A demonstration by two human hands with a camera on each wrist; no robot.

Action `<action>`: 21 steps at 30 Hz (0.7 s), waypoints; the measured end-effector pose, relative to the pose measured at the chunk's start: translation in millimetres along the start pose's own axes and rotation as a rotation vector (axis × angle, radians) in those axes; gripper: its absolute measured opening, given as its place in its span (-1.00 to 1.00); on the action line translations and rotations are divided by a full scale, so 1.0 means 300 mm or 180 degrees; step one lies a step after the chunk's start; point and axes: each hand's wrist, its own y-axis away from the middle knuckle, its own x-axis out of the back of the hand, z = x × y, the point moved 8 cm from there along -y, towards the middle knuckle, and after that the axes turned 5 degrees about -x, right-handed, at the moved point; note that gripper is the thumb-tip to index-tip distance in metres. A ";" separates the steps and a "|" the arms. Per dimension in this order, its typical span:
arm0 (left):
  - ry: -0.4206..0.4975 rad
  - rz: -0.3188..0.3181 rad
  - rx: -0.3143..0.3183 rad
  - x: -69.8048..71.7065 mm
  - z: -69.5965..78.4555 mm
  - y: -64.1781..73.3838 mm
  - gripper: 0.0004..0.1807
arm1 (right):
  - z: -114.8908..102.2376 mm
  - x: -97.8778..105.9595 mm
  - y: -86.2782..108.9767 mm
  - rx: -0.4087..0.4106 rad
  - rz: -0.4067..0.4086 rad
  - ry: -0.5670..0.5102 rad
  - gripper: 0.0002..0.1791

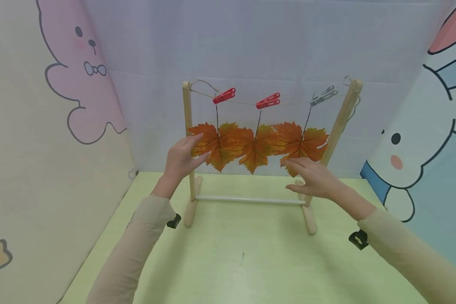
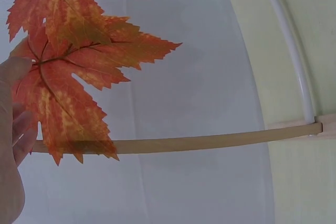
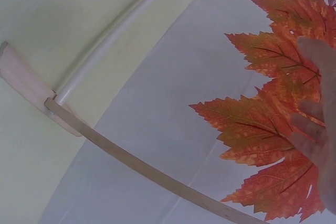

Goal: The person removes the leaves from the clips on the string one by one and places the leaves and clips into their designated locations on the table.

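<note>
- Left leaf [image 1: 217, 145], middle leaf [image 1: 255, 145] and right leaf [image 1: 302, 143]: three in all, orange, hanging side by side by their stems, edges overlapping.
- Left red peg [image 1: 224, 96], middle red peg [image 1: 267, 101] and grey peg [image 1: 323, 96]: three, one above each leaf, clipped on one string [image 1: 245, 102].
- Left post [image 1: 188, 109] and right post [image 1: 343, 116]: two, with the string strung between their tops.
- One white rod [image 1: 251, 200] low between the posts; two feet [image 1: 309, 219] on one table [image 1: 213, 261].
- Left hand [image 1: 184, 156]: at the left leaf's outer edge, thumb and fingers spread apart, gripping nothing; whether it touches the leaf, I cannot tell.
- Right hand [image 1: 313, 177]: before the right leaf's lower part, fingers nearly straight, thumb well apart, gripping nothing; contact cannot be told.
- Two black bands [image 1: 359, 240], one by each sleeve [image 1: 148, 219].
</note>
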 end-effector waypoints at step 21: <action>-0.0074 0.0167 0.0070 0.038 0.035 -0.163 -0.49 | -0.032 0.061 -0.075 0.0106 0.0126 0.0175 -0.23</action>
